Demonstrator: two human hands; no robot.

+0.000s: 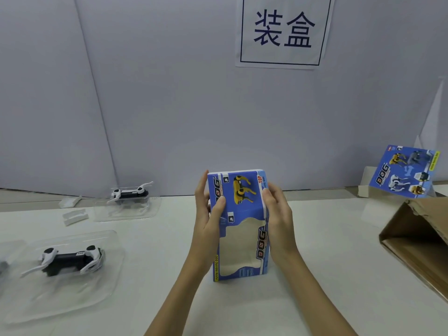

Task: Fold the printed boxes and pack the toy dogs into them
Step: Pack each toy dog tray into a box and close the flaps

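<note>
A blue printed box (240, 214) with a clear window and a yellow dog picture stands on end at the table's middle. My left hand (208, 214) grips its left side, thumb across the front. My right hand (278, 214) grips its right side. A black-and-white toy dog (70, 260) lies in a clear plastic tray (72, 294) at the front left. A second toy dog (129, 192) lies in another clear tray (126, 212) farther back on the left.
An open brown carton (417, 243) sits at the right edge, with a flat printed box sheet (404, 173) leaning behind it. Two small white inserts (74, 215) lie at the back left. A white wall with a paper sign (283, 32) closes the back.
</note>
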